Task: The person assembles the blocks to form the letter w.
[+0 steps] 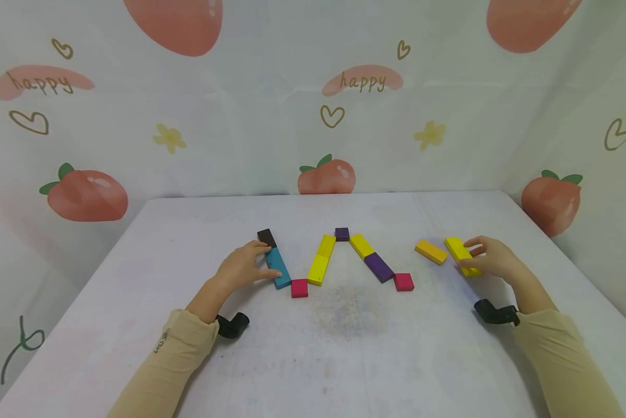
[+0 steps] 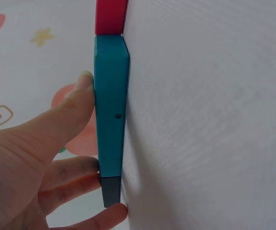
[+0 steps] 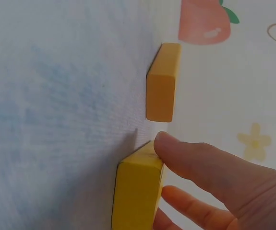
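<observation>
My left hand lies spread over a blue block, thumb touching the block and fingers by its far end. A black block adjoins that end, and a fingertip reaches past it in the left wrist view. At the blue block's near corner sits a red block. On the right, my right hand pinches a yellow block lying on the table, thumb at its left edge, fingers at its right. An orange block lies just left of it, apart from the hand.
A zigzag row continues across the middle: yellow blocks, a purple piece at the peak, another yellow block, a long purple block and a second red block. A printed cloth hangs behind the white table.
</observation>
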Demonstrator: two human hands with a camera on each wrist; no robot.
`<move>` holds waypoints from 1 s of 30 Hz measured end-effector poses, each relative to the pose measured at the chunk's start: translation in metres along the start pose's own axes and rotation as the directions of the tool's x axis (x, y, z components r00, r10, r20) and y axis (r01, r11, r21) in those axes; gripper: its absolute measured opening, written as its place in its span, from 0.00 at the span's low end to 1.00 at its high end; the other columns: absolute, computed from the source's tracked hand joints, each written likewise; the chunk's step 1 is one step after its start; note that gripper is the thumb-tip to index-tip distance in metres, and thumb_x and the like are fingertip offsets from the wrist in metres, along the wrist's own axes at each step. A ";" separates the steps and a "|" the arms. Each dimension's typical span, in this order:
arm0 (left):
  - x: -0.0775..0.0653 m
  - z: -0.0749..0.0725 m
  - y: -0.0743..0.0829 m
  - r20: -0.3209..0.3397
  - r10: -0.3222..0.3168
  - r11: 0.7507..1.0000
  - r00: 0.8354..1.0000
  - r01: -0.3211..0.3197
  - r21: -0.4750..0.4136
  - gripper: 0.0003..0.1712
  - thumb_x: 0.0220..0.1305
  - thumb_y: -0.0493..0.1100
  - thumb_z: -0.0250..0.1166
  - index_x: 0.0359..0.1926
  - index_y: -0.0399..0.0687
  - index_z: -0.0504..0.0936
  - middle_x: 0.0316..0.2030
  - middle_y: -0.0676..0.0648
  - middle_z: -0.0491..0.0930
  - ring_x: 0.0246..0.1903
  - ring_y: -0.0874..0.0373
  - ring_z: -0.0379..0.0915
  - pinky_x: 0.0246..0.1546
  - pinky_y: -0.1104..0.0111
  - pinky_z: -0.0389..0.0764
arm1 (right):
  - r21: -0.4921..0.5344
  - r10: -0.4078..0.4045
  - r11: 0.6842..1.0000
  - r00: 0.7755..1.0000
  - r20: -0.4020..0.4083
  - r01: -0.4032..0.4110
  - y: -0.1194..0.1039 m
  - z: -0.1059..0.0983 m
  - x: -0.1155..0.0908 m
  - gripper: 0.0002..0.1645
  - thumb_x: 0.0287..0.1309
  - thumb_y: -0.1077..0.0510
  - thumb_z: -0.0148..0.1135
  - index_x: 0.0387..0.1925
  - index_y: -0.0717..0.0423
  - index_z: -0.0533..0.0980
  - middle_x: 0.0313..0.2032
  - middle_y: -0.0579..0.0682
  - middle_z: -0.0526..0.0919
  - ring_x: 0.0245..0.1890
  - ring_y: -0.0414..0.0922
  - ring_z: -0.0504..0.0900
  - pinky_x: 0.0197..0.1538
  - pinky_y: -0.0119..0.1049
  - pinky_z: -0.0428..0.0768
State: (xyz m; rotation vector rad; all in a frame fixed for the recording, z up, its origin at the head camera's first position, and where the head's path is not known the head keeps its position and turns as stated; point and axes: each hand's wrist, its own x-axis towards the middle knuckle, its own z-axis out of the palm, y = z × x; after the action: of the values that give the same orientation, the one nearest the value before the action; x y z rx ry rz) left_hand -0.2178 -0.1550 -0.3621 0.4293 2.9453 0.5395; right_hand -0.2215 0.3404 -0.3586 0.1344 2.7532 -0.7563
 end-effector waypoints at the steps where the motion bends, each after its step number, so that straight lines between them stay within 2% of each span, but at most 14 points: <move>1: 0.000 0.000 0.000 0.000 0.000 1.000 1.000 0.000 -0.001 0.41 0.53 0.56 0.68 0.61 0.36 0.70 0.62 0.34 0.67 0.62 0.37 0.63 0.60 0.48 0.70 | -0.002 0.001 1.000 1.000 -0.002 -0.001 0.000 0.000 0.000 0.43 0.53 0.46 0.64 0.60 0.70 0.59 0.55 0.76 0.65 0.47 0.64 0.71 0.48 0.54 0.78; 7: -0.001 -0.001 0.001 -0.002 0.003 1.000 1.000 -0.003 -0.004 0.41 0.53 0.56 0.68 0.61 0.35 0.70 0.62 0.34 0.67 0.62 0.37 0.63 0.60 0.48 0.70 | -0.012 0.004 1.000 0.999 -0.032 -0.004 -0.003 0.002 -0.002 0.43 0.52 0.48 0.65 0.59 0.72 0.59 0.53 0.76 0.68 0.45 0.63 0.73 0.46 0.51 0.80; 15: -0.001 -0.001 0.001 -0.003 0.003 1.000 1.000 -0.003 -0.008 0.41 0.53 0.56 0.68 0.61 0.35 0.70 0.62 0.35 0.67 0.62 0.37 0.64 0.60 0.48 0.70 | 0.000 0.023 1.000 0.998 -0.051 -0.023 -0.005 0.001 -0.004 0.42 0.53 0.49 0.65 0.59 0.71 0.59 0.52 0.76 0.68 0.44 0.62 0.73 0.48 0.53 0.79; 22: -0.001 -0.001 0.001 -0.005 0.011 1.000 1.000 -0.011 -0.007 0.41 0.53 0.55 0.68 0.61 0.34 0.70 0.62 0.34 0.67 0.61 0.37 0.64 0.60 0.48 0.70 | 0.007 0.007 1.000 0.996 -0.086 -0.007 -0.009 -0.004 -0.009 0.39 0.55 0.51 0.63 0.59 0.71 0.59 0.53 0.76 0.67 0.46 0.63 0.72 0.48 0.53 0.80; 30: -0.002 -0.002 0.002 -0.001 0.010 1.000 1.000 -0.010 -0.001 0.41 0.53 0.56 0.68 0.61 0.34 0.70 0.62 0.34 0.67 0.61 0.37 0.64 0.60 0.48 0.70 | 0.003 -0.026 1.000 0.991 -0.129 0.027 -0.025 -0.005 -0.014 0.38 0.55 0.50 0.63 0.59 0.69 0.61 0.53 0.75 0.68 0.47 0.64 0.72 0.44 0.51 0.80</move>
State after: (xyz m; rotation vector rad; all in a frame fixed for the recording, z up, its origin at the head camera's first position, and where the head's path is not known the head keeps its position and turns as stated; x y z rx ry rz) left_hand -0.2162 -0.1545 -0.3595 0.4440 2.9458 0.5420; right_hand -0.2133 0.3210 -0.3379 0.1528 2.8805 -0.7879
